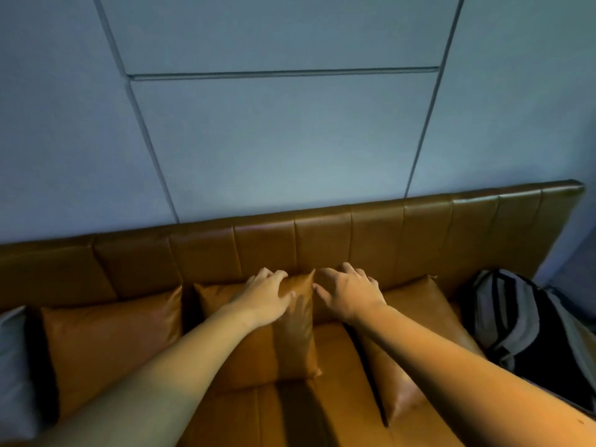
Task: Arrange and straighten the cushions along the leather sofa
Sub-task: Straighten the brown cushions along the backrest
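Three tan leather cushions lean against the back of the brown leather sofa [322, 233]. The middle cushion [290, 343] stands upright, and my left hand [267, 295] lies on its top edge with fingers spread. My right hand [348, 291] hovers just right of that cushion's top corner, fingers apart and holding nothing. The left cushion [109, 343] stands next to the middle one. The right cushion [416, 317] leans tilted under my right forearm, partly hidden by it.
A black and grey striped backpack [522, 327] sits at the sofa's right end. A grey cushion [13, 366] shows at the left edge. A pale blue panelled wall [290, 140] rises behind the sofa back. The seat [322, 414] lies below the cushions.
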